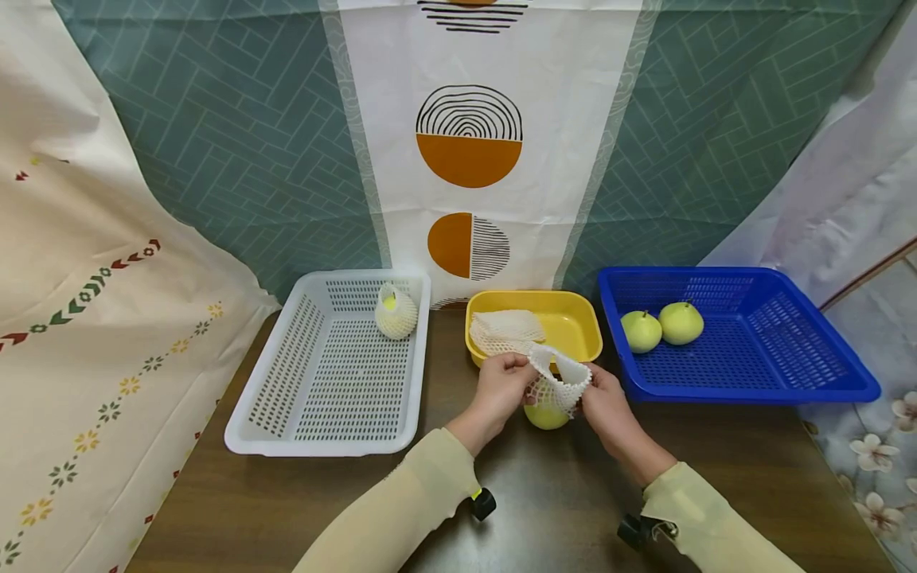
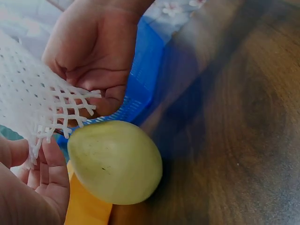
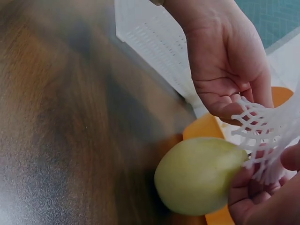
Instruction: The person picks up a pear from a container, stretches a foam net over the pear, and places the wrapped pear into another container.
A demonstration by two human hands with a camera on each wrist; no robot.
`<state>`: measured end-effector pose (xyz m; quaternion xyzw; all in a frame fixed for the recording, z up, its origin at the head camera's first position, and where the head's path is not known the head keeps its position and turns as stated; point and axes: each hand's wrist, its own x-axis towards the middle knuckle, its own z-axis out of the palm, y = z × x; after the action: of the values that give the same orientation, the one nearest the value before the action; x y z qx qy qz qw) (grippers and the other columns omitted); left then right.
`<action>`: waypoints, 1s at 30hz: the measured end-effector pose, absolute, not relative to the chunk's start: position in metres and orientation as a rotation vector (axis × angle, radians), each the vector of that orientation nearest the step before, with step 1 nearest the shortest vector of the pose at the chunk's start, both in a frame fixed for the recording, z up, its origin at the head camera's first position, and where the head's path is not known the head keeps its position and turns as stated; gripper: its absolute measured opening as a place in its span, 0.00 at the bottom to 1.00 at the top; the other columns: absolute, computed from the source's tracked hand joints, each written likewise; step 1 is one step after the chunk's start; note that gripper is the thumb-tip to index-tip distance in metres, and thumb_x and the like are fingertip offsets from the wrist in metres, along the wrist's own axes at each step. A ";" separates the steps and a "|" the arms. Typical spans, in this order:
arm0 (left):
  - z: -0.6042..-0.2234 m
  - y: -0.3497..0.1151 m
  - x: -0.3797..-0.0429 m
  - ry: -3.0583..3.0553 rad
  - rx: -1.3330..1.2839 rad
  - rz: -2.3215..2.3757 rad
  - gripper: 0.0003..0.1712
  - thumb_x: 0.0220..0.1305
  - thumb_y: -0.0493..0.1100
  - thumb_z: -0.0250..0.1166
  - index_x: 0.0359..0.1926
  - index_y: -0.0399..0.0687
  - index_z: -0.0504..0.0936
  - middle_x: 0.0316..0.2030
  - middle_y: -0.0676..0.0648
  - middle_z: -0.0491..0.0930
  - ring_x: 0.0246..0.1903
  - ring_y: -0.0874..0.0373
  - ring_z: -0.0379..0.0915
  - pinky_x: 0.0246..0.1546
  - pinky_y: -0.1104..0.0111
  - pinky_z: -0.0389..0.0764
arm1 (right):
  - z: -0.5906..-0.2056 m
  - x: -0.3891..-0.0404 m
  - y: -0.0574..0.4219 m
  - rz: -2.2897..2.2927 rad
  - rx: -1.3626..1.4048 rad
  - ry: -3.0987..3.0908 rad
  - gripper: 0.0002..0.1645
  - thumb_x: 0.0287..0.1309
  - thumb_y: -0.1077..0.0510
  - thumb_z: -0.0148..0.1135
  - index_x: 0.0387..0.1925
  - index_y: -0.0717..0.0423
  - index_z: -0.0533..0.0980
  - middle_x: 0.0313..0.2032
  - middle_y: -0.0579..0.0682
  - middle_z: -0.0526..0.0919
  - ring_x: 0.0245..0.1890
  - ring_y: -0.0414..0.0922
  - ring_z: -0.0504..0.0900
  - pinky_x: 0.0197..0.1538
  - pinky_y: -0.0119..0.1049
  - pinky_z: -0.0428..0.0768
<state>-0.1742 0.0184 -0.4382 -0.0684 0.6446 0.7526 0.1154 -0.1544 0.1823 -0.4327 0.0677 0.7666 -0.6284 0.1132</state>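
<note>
A white foam fruit net [image 1: 566,388] is stretched between both hands, its rim spread wide. My left hand [image 1: 499,387] pinches one side of it, and my right hand [image 1: 607,407] pinches the opposite side. Under the net, a yellow-green pear [image 1: 547,418] stands on the table in front of the yellow basket. In the left wrist view the net's cut lower edge [image 2: 70,105] hangs at the stem end of the pear [image 2: 117,164]. From the right wrist, the pear [image 3: 199,176] shows mostly bare, with the netting [image 3: 267,124] just at its top.
A yellow basket [image 1: 591,338] holds more foam nets [image 1: 507,328]. To the left, a white basket [image 1: 239,426] contains one pear in a net [image 1: 396,312]. On the right is a blue basket [image 1: 759,394] with two bare pears [image 1: 680,322]. Curtains hang behind the wooden table [image 1: 530,493].
</note>
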 end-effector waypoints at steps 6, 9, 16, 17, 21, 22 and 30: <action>-0.444 0.020 -0.175 1.915 -0.221 2.173 0.06 0.57 0.36 0.62 0.34 0.37 0.79 0.23 0.50 0.78 0.17 0.62 0.71 0.17 0.72 0.76 | -0.436 -0.156 0.184 -1.774 0.225 2.266 0.19 0.64 0.60 0.45 0.55 0.61 0.70 0.38 0.49 0.77 0.31 0.41 0.75 0.34 0.35 0.77; -0.447 0.020 -0.175 1.911 -0.224 2.157 0.06 0.57 0.37 0.62 0.34 0.37 0.78 0.22 0.50 0.78 0.17 0.62 0.70 0.18 0.72 0.76 | -0.437 -0.158 0.184 -1.750 0.241 2.281 0.20 0.64 0.60 0.43 0.55 0.61 0.70 0.40 0.52 0.77 0.32 0.41 0.76 0.34 0.35 0.78; -0.453 0.020 -0.175 1.935 -0.234 2.103 0.08 0.58 0.40 0.64 0.35 0.38 0.81 0.25 0.50 0.80 0.19 0.63 0.72 0.19 0.72 0.78 | -0.442 -0.160 0.188 -1.692 0.269 2.321 0.20 0.61 0.61 0.47 0.55 0.62 0.70 0.38 0.54 0.77 0.28 0.42 0.76 0.32 0.35 0.79; -0.453 0.019 -0.175 1.941 -0.234 2.103 0.09 0.58 0.41 0.64 0.35 0.38 0.81 0.25 0.51 0.80 0.19 0.63 0.72 0.19 0.72 0.77 | -0.442 -0.160 0.188 -1.682 0.266 2.329 0.20 0.61 0.61 0.47 0.55 0.62 0.69 0.38 0.54 0.77 0.28 0.42 0.76 0.31 0.35 0.79; -0.454 0.018 -0.175 1.965 -0.245 2.096 0.12 0.58 0.44 0.66 0.35 0.38 0.81 0.25 0.51 0.78 0.19 0.63 0.71 0.18 0.73 0.77 | -0.444 -0.159 0.189 -1.628 0.255 2.356 0.21 0.61 0.61 0.46 0.54 0.63 0.69 0.36 0.54 0.78 0.27 0.42 0.75 0.30 0.35 0.78; -0.455 0.017 -0.175 1.974 -0.248 2.090 0.12 0.58 0.45 0.66 0.35 0.39 0.81 0.25 0.51 0.78 0.18 0.63 0.71 0.17 0.73 0.77 | -0.445 -0.159 0.189 -1.616 0.257 2.360 0.20 0.61 0.61 0.46 0.54 0.63 0.70 0.36 0.53 0.78 0.28 0.42 0.75 0.30 0.35 0.78; -0.460 0.013 -0.174 2.052 -0.267 2.031 0.10 0.59 0.43 0.64 0.33 0.39 0.82 0.24 0.51 0.76 0.16 0.64 0.70 0.18 0.70 0.79 | -0.448 -0.158 0.187 -1.598 0.221 2.346 0.17 0.65 0.57 0.45 0.48 0.65 0.69 0.34 0.53 0.76 0.27 0.42 0.74 0.30 0.36 0.79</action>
<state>-0.1739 0.0134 -0.4604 -0.0915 0.7025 0.6953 0.1209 -0.1580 0.1866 -0.4481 0.0766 0.8150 -0.5554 0.1468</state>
